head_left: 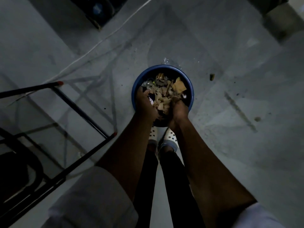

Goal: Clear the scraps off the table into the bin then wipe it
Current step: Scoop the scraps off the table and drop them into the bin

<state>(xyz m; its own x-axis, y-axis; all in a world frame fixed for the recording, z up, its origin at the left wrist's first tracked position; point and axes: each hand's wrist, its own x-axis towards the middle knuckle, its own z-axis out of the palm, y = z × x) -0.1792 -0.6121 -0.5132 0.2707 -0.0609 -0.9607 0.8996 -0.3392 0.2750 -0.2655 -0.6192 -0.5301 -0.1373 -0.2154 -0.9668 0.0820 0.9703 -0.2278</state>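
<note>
I look straight down at a round blue bin (166, 67) on the grey floor. Brown paper and card scraps (178, 85) and some clear plastic lie inside it. Both my hands are held over the bin's near half, side by side, cupped around a bunch of brown scraps (162, 102). My left hand (145, 102) curls round the bunch from the left. My right hand (180, 107) curls round it from the right. The table itself is out of view.
A black folding metal frame (82, 111) with red tips stands on the left. A white cable (102, 40) runs across the floor behind it. Small dark scraps (212, 76) lie on the floor right of the bin. My feet in white clogs (170, 137) stand just before the bin.
</note>
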